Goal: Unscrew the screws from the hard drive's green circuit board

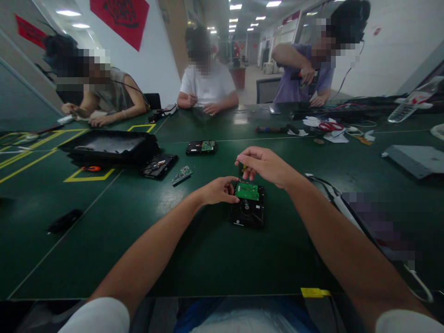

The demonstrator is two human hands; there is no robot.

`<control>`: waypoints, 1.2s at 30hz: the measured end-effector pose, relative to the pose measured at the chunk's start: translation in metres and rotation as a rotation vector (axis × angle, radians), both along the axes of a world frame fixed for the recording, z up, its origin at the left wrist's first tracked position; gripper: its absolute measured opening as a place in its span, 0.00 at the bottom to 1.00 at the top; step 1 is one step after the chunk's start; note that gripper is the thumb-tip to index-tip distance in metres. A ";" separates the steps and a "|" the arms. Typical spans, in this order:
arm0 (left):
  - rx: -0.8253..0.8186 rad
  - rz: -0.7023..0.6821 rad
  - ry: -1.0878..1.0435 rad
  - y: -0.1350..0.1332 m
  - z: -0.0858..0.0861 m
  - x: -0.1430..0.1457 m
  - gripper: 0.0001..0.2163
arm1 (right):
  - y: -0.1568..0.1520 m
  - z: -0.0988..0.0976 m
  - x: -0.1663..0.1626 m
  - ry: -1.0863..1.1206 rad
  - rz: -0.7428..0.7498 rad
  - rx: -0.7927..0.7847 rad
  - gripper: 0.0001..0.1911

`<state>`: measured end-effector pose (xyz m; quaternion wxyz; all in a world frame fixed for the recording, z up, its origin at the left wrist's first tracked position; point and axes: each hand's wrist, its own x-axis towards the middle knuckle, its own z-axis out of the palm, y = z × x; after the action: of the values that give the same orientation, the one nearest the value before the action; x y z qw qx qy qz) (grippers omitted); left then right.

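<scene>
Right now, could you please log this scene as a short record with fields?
Left hand: touching the upper left edge of the black drive
Right hand: just over the drive's far end; it seems to pinch something small with yellow on it, too hidden to name
Drive: flat on the green table, green circuit board on its far half
Left of the hands: loose circuit board, second drive, black tray
Beyond the hands: third drive
Right side: grey flat box, clear bottle
</scene>
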<state>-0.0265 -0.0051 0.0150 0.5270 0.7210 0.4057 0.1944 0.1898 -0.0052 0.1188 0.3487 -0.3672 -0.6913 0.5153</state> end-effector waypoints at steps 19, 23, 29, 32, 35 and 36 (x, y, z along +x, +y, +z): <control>0.017 0.024 0.001 -0.002 0.002 0.002 0.36 | -0.001 0.000 -0.002 0.000 -0.006 0.017 0.08; 0.027 0.056 -0.015 0.001 -0.005 0.001 0.37 | -0.001 -0.001 -0.003 -0.002 -0.011 0.015 0.08; 0.052 0.095 -0.009 0.007 -0.010 0.002 0.38 | 0.003 -0.005 -0.003 0.018 -0.034 0.033 0.08; 0.046 0.102 0.019 0.009 -0.008 0.002 0.38 | 0.006 -0.008 -0.002 0.035 -0.033 0.031 0.09; 0.018 0.085 0.051 0.010 -0.003 0.002 0.38 | 0.008 -0.009 -0.002 0.046 -0.037 0.020 0.09; 0.009 0.076 0.063 0.010 -0.001 0.002 0.37 | 0.008 -0.009 -0.002 0.046 -0.038 0.018 0.09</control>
<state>-0.0249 0.0046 0.0137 0.5031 0.7132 0.4482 0.1932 0.1880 0.0025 0.1101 0.3776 -0.3650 -0.6808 0.5106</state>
